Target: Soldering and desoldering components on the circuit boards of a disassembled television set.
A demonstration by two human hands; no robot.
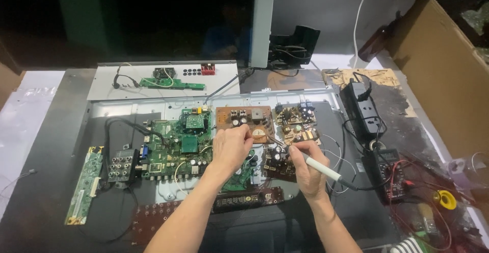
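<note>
My right hand [308, 169] grips a white soldering iron [322, 169] like a pen, its tip pointing up-left toward a small dark circuit board [277, 164]. My left hand [232, 146] is closed over the lower edge of a brown circuit board [243, 118], fingers pinched near the iron's tip; what it pinches is too small to tell. A large green main board [178, 148] lies just left of my left hand. A tan power board [295, 123] with capacitors lies above my right hand. All rest on a grey metal back panel [127, 108].
A long narrow green board [84, 184] lies at the left. A black power strip [364, 108] and a multimeter [389, 174] with red leads sit at the right. A cardboard box [448, 75] stands far right. A white panel [112, 77] with a green board lies behind.
</note>
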